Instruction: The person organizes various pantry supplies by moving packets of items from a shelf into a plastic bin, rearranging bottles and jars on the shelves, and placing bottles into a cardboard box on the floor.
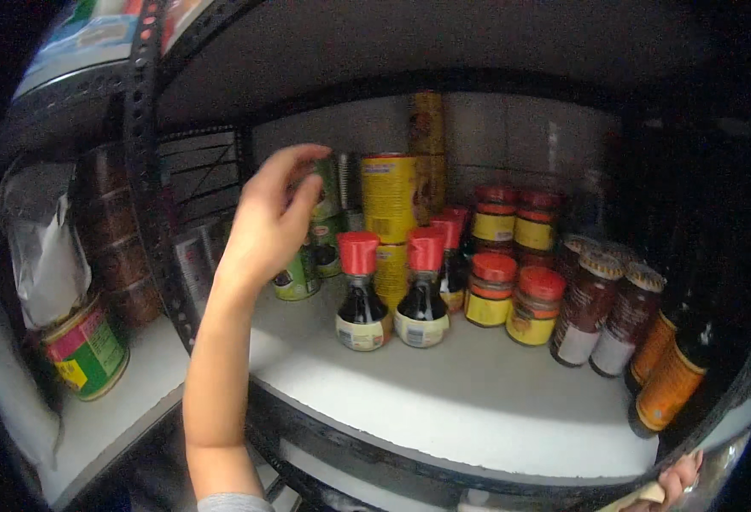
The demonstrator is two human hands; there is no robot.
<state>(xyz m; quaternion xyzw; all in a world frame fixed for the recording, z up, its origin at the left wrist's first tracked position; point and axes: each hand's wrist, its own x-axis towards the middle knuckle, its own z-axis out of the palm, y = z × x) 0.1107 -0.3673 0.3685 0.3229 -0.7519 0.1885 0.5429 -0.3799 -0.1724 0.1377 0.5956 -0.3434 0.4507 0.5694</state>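
Observation:
My left hand (pixel 274 200) reaches over the shelf, its fingers curved and its thumb held apart, with nothing visible between them. Nearest to it are stacked green cans (pixel 327 232), partly hidden behind the fingers; whether it touches one I cannot tell. Another green can (pixel 297 280) stands below the wrist. Right of these are two dark sauce bottles with red caps, one on the left (pixel 361 299) and one beside it (pixel 422 299). My right hand (pixel 681 480) shows only at the lower right corner, fingers bent around something I cannot make out.
Yellow cans (pixel 388 192) are stacked behind the bottles. Red-lidded jars (pixel 535 307), brown jars (pixel 587 311) and orange-labelled bottles (pixel 670 388) line the right side. A dark perforated metal post (pixel 142 154) divides the shelves; a large green can (pixel 87 352) stands left of it.

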